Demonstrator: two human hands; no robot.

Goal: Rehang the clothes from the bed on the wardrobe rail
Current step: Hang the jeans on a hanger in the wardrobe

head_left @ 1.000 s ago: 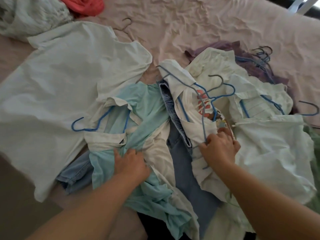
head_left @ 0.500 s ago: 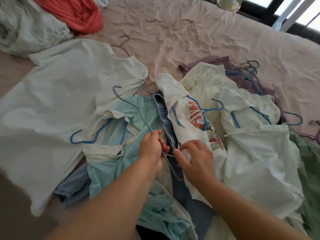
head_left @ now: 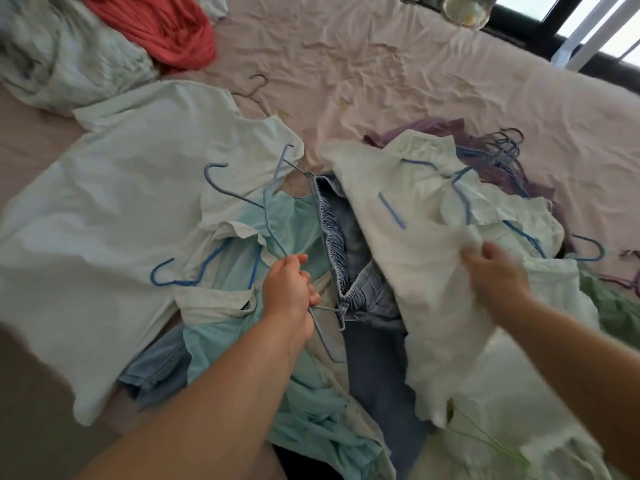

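A heap of clothes lies on the bed (head_left: 381,74). My left hand (head_left: 289,289) is shut on a grey-blue wire hanger (head_left: 270,209), whose hook points up and left; blue denim shorts with an elastic waist (head_left: 332,237) hang from its clips. My right hand (head_left: 495,271) grips the edge of a white T-shirt (head_left: 408,244) and holds it lifted to the right, off the shorts. A light teal garment (head_left: 294,220) on a blue hanger (head_left: 180,278) lies under my left hand. A large white shirt (head_left: 114,209) spreads at the left.
More white shirts on blue hangers (head_left: 519,233) pile at the right, over a purple garment (head_left: 485,161) and a bundle of hangers (head_left: 502,147). A red cloth (head_left: 166,26) and pale bedding (head_left: 59,53) lie at the far left. A green garment (head_left: 613,306) sits at the right edge.
My left hand has taken the wire hanger and raised it. My right hand has moved right, pulling the white T-shirt off the denim shorts and flipping its print out of sight.
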